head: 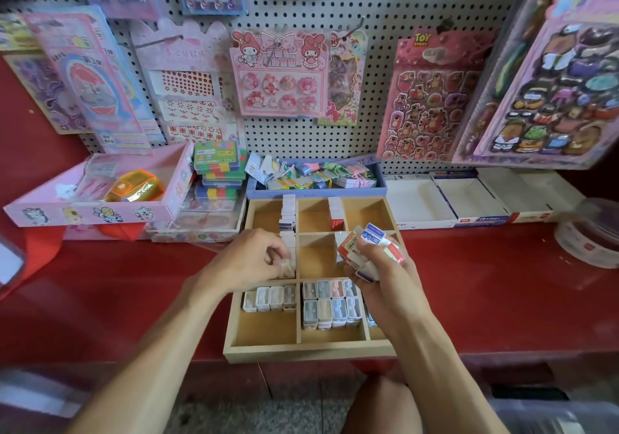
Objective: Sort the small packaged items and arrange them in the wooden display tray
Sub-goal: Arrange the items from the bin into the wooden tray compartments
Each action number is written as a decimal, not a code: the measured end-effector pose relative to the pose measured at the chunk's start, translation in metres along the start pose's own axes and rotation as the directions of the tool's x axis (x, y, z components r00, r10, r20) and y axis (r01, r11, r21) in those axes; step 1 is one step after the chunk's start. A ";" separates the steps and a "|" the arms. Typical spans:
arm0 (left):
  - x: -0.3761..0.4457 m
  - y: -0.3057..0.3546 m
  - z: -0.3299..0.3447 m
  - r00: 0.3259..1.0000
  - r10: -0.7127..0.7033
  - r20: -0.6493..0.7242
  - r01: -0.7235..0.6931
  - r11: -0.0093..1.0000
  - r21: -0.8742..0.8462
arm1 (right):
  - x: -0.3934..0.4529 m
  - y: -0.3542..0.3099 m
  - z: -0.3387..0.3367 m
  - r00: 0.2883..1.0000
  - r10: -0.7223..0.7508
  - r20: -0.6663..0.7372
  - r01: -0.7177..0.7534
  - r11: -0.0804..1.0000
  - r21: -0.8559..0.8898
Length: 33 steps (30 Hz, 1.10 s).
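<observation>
A wooden display tray (294,353) with several compartments lies on the red shelf in front of me. My left hand (251,259) pinches a small white packaged item (284,266) at the near end of a row of white packs (288,216) in the left column. My right hand (378,272) grips a bundle of small red, white and blue boxes (368,246) above the tray's right side. A short stack of red-and-white boxes (336,214) stands in the far middle compartment. Pastel plastic cases (331,303) fill the near middle compartment, and white cases (269,298) line the near left one.
A blue box of tagged trinkets (315,179) sits behind the tray. Empty white cartons (469,199) stand to the right, a pink box (100,192) and green packs (217,162) to the left. Tape rolls (589,236) lie far right. Sticker sheets hang on the pegboard (368,8).
</observation>
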<state>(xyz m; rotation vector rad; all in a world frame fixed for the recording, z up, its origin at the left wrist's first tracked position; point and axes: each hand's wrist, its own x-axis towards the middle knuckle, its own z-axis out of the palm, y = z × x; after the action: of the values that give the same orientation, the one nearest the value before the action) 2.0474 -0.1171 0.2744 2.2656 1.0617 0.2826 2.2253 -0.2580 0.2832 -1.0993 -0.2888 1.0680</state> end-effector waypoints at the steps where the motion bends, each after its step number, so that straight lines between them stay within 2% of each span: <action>1: -0.001 0.000 0.003 1.000 -0.004 0.004 0.004 1.000 0.001 | -0.001 0.000 0.000 1.000 -0.002 0.004 0.003 1.000 -0.006; 5: -0.002 -0.003 0.009 1.000 -0.026 0.002 0.026 0.994 -0.107 | -0.002 0.002 -0.002 1.000 0.017 0.000 -0.017 1.000 -0.012; 8: -0.004 -0.002 0.012 0.999 -0.045 0.002 0.045 0.996 -0.077 | -0.003 0.004 -0.002 0.999 0.032 0.005 -0.032 0.999 0.017; 12: -0.005 0.007 0.010 0.991 0.014 -0.134 -0.015 1.000 -0.008 | -0.007 0.005 -0.001 0.999 0.041 0.027 -0.042 0.998 0.039; 14: -0.007 0.024 0.010 0.989 0.033 -0.142 -0.058 0.982 -0.180 | -0.008 0.006 -0.001 0.998 0.041 0.044 -0.043 0.998 0.041; 16: -0.009 0.046 0.013 0.994 0.081 -0.070 -0.101 0.935 -0.341 | -0.008 0.007 0.000 0.998 0.037 0.059 -0.040 0.998 0.050; 19: -0.007 0.066 0.023 0.987 0.149 -0.053 -0.158 0.905 -0.396 | -0.009 0.006 0.000 0.997 0.026 0.075 -0.031 0.997 0.074; 23: 0.009 0.065 0.025 0.994 0.097 -0.047 -0.107 0.856 -0.505 | -0.007 0.001 -0.006 0.998 -0.016 0.064 0.014 1.000 0.024; 26: 0.022 0.068 0.022 0.995 0.042 -0.094 -0.086 0.835 -0.543 | -0.004 -0.001 -0.009 0.999 -0.032 0.007 0.032 0.998 -0.050; 28: 0.034 0.072 0.020 0.987 -0.008 -0.160 -0.077 0.855 -0.514 | -0.001 -0.002 -0.014 0.998 -0.036 -0.044 0.033 0.997 -0.067; 30: 0.050 0.069 0.019 0.971 -0.042 -0.234 -0.053 0.921 -0.386 | 0.001 -0.003 -0.020 0.997 -0.035 -0.074 0.030 0.997 -0.072; 33: 0.076 0.059 0.025 0.967 -0.053 -0.247 0.009 0.984 -0.175 | 0.002 -0.007 -0.032 0.993 -0.034 -0.109 0.023 0.994 -0.106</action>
<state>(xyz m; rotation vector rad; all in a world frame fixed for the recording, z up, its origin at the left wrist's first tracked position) 2.1444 -0.0997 0.2856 2.0932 1.1507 0.6385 2.2510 -0.2751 0.2733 -1.2398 -0.2739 0.9717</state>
